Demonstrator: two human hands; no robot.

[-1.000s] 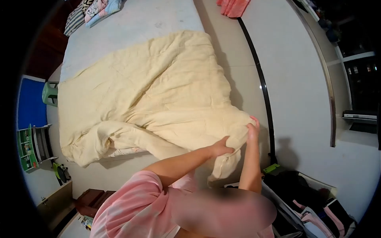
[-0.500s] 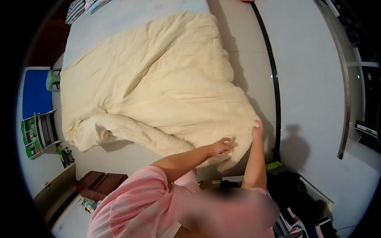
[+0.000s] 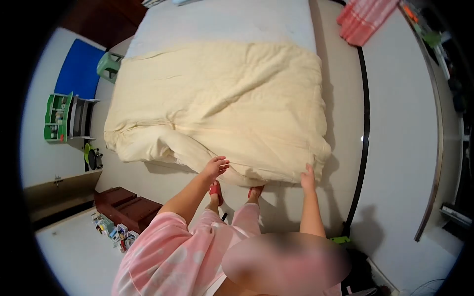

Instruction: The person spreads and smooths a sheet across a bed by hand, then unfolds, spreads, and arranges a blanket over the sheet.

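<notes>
A cream quilt (image 3: pixel 237 98) covers the lower part of the bed, with a long diagonal ridge and a bunched fold at the near left edge. My left hand (image 3: pixel 216 167) is over the quilt's near edge, fingers spread, with nothing in it. At the near right corner, my right hand (image 3: pixel 308 178) is at the quilt with its fingers stretched out; whether it touches the cloth is hard to tell. The pale blue sheet (image 3: pixel 232 22) shows beyond the quilt.
My feet in red slippers (image 3: pixel 216 192) stand at the bed's foot. A green stool (image 3: pixel 109 66) is beside the bed on the left. Brown boxes (image 3: pixel 131 207) sit at lower left. A white wall (image 3: pixel 395 123) runs along the right, and a pink curtain (image 3: pixel 365 22) hangs at upper right.
My right hand has let go of the quilt's corner, which now lies on the bed. My left hand has moved left, away from the cloth. The view has shifted.
</notes>
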